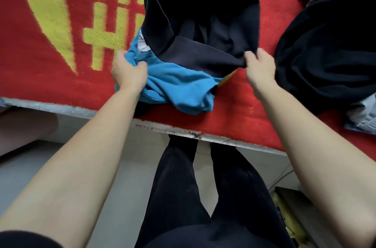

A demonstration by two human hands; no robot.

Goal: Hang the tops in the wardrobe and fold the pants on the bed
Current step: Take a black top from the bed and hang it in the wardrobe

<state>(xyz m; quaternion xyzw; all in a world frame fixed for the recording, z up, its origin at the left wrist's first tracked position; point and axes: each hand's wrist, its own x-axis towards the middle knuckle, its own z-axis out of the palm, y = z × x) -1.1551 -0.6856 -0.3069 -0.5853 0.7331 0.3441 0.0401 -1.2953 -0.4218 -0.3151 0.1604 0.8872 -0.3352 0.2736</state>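
On the bed (40,54), a blue top (183,85) is gripped by the left hand (128,73) and a dark garment (203,24) pinched by the right hand (260,69); sorting seems underway, and separation of the two is likely needed next.

bed (50,54): across my view, its edge nearest me.
crumpled top (179,85): on the bed near that edge, left hand (128,73) gripping it.
large garment (203,24): behind the top, partly over it; right hand (260,69) pinching its near right corner.
heap of clothes (325,54): on the bed, right of the garment, apart.
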